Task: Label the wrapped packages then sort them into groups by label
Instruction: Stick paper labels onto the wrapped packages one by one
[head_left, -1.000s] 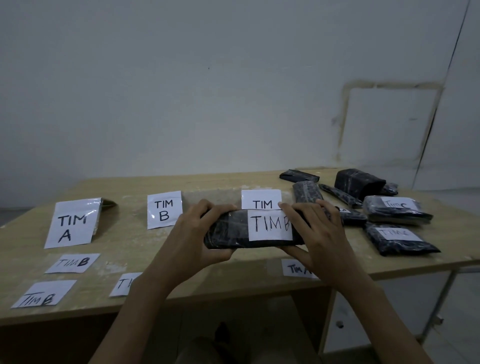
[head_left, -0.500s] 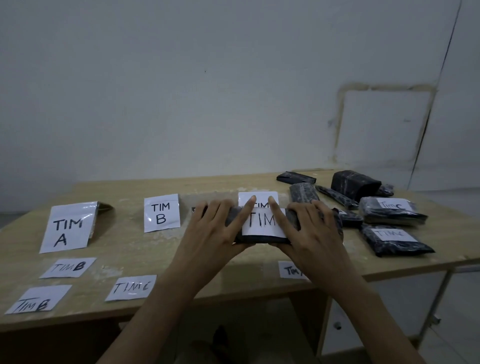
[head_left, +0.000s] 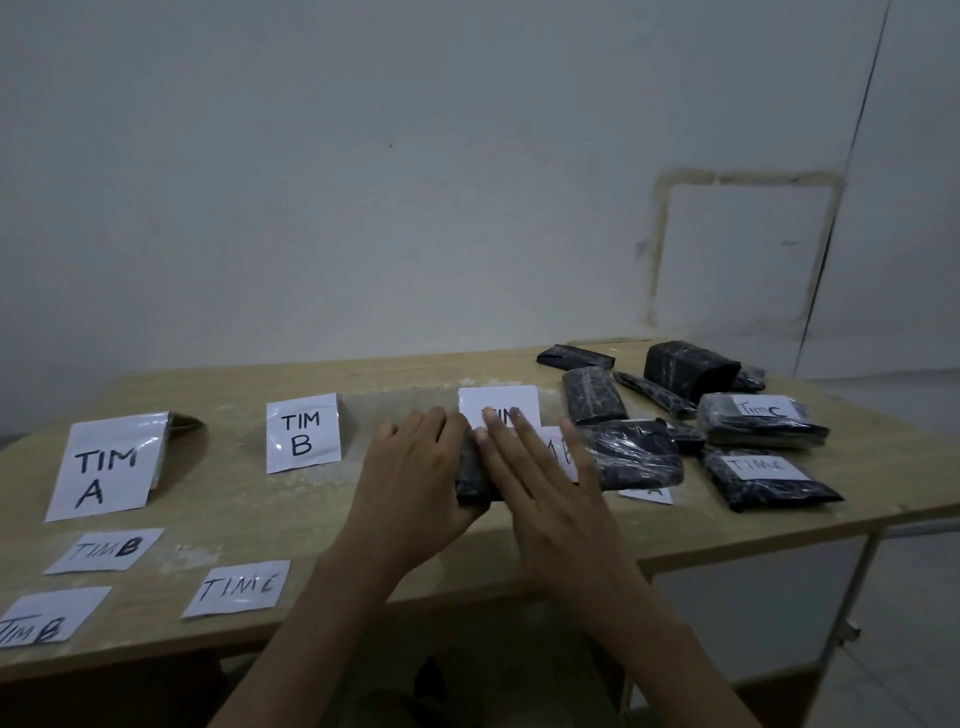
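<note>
A: Where is the package (head_left: 631, 457)?
B: On the table (head_left: 311, 499), its left end in the left hand (head_left: 415, 478) grip.
A: And the right hand (head_left: 540, 483)?
B: Fingers spread flat, pressing the label (head_left: 563, 454).

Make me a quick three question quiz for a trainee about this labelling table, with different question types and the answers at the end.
1. True or false: the right hand lies flat on the label of the package in front of the person.
2. Multiple choice: the upright sign just left of the left hand reads: A) TIM A B) TIM B C) TIM C
3. Fill in: the two labelled packages at the right of the table read TIM ___.

Key: 1 true; 2 B; 3 C.
</note>
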